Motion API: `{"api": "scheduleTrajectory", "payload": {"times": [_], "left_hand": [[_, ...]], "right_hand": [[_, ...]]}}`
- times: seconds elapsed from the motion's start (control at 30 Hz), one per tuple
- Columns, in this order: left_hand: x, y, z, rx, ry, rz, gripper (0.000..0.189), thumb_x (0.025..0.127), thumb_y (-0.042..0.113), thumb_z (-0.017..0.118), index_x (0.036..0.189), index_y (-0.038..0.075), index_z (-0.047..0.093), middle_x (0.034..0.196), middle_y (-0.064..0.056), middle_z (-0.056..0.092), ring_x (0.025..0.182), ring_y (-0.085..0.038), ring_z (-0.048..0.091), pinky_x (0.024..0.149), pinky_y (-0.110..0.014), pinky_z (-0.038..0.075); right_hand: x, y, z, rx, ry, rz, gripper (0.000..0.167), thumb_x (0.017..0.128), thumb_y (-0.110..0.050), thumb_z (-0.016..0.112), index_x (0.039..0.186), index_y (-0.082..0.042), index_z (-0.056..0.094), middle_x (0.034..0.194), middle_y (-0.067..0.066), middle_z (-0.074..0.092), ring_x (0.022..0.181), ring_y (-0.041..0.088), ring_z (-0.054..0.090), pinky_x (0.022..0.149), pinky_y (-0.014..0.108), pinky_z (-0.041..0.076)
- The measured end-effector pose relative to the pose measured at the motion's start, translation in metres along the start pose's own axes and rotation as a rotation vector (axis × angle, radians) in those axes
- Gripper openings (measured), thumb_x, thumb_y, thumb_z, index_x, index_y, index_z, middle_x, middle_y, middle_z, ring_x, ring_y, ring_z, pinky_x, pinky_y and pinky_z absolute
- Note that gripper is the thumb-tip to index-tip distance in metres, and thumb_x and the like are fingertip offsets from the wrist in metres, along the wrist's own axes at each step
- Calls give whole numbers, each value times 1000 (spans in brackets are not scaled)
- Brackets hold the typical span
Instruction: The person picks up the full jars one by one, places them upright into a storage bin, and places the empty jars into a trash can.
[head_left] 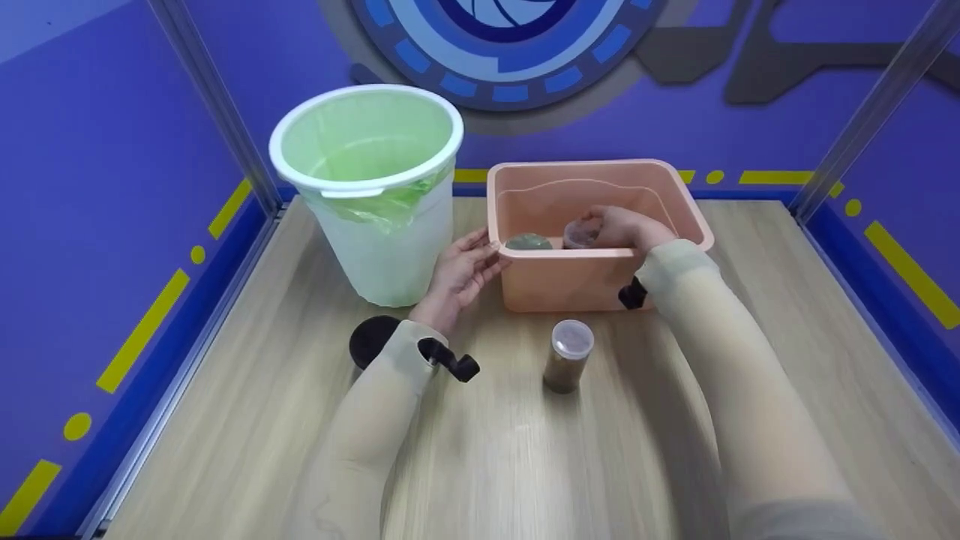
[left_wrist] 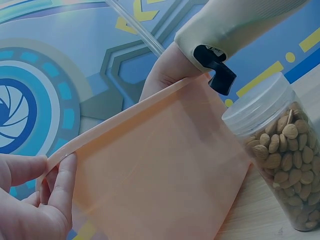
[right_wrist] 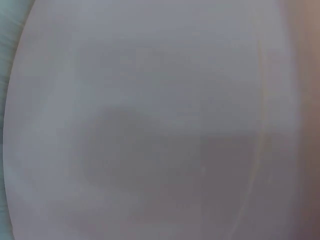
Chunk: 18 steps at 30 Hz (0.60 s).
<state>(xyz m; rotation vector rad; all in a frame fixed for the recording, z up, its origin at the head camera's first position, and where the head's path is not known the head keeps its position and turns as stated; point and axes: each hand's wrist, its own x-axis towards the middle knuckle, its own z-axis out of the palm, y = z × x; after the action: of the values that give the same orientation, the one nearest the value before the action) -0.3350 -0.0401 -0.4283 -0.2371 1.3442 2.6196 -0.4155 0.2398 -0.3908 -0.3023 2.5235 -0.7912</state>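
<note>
A pink plastic bin [head_left: 577, 283] stands on the table, and my left hand [head_left: 459, 271] pinches its near left rim. The left wrist view shows the thumb and fingers [left_wrist: 64, 185] on that rim. My right hand [head_left: 626, 226] reaches inside and grips a clear-lidded jar [head_left: 576, 235] by its top; the bin's front wall hides the jar's lower part. Left of that jar, a greenish round top [head_left: 528, 241] shows in the bin. In front of the bin stands a lidded clear jar of almonds [left_wrist: 287, 165]. Only a blurred, close pale surface fills most of the right wrist view.
A tall white trash can [head_left: 382, 247] with a green liner stands left of the bin. Partly behind my left forearm is a black round object [head_left: 369, 341]. Blue printed panels [head_left: 135, 187] wall the table at the back and sides.
</note>
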Motion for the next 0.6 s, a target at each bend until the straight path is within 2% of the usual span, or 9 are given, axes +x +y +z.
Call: {"api": "scheduleTrajectory", "payload": {"times": [0.13, 0.23, 0.37, 0.47, 0.6], "left_hand": [[1, 0, 0, -9, 2, -4, 50, 99, -9, 57, 148, 1, 52, 151, -17, 55, 141, -42, 52, 96, -39, 61], [1, 0, 0, -7, 3, -4, 50, 99, -8, 58, 148, 2, 53, 150, -17, 57, 138, -40, 55, 96, -39, 62], [2, -1, 1, 2, 16, -4, 50, 99, -8, 59, 147, 3, 54, 148, -16, 59, 121, -32, 66, 97, -39, 62], [2, -1, 0, 4, 12, 0, 51, 99, -9, 58, 148, 1, 52, 149, -17, 57, 114, -29, 67, 100, -41, 60], [2, -1, 0, 9, 6, 4, 51, 99, -9, 58, 149, 1, 51, 151, -17, 56, 118, -31, 66, 100, -42, 59]], "right_hand": [[-2, 1, 0, 16, 6, -31, 61, 97, -21, 67, 152, -10, 43, 154, 17, 47, 137, 32, 46, 115, 49, 45], [-5, 1, -1, 60, 16, -32, 62, 97, -22, 69, 153, -15, 44, 150, 13, 51, 129, 30, 50, 108, 44, 47], [-10, 0, -4, 154, 24, -12, 71, 95, -18, 71, 158, -18, 38, 147, 14, 51, 121, 29, 52, 104, 45, 49], [-14, 0, -8, 194, 43, -35, 77, 93, -19, 75, 159, -19, 36, 154, 16, 49, 129, 31, 54, 109, 53, 50], [-21, 1, -15, 226, 101, -100, 79, 91, -23, 78, 158, -17, 37, 159, 16, 46, 143, 33, 48, 113, 59, 47]]}}
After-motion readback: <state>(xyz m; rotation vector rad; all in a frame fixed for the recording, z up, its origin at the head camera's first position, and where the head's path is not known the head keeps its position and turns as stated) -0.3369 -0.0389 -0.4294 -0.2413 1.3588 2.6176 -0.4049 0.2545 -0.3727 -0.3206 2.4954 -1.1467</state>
